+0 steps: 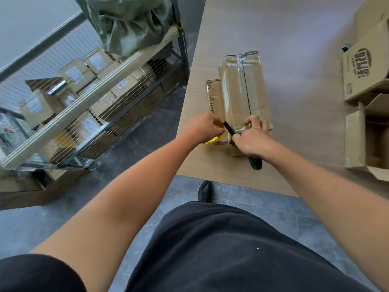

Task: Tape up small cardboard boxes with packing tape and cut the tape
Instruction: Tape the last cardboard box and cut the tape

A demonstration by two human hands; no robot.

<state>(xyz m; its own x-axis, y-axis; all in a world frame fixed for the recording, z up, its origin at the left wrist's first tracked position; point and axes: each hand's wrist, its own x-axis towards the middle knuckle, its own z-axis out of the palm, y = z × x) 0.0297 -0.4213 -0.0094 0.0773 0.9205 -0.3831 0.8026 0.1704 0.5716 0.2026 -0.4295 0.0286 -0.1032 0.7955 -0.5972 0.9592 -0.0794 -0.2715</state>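
A long brown cardboard box [244,89] lies on the wooden table [294,127], clear tape along its top seam. A smaller printed box [214,98] lies against its left side. My left hand [203,128] pinches the tape at the long box's near end, over a yellow-cored tape roll [208,140] that is mostly hidden beneath it. My right hand [252,138] grips a green-handled utility knife [255,163]. Its dark blade end [228,127] points up-left toward my left fingers at the box's near edge.
Open cardboard cartons [366,135] and a printed carton [364,74] stand at the table's right. A wire cage cart [84,106] full of labelled parcels stands left of the table, with a green sack [128,24] above it. My shoe [205,190] is by the table's edge.
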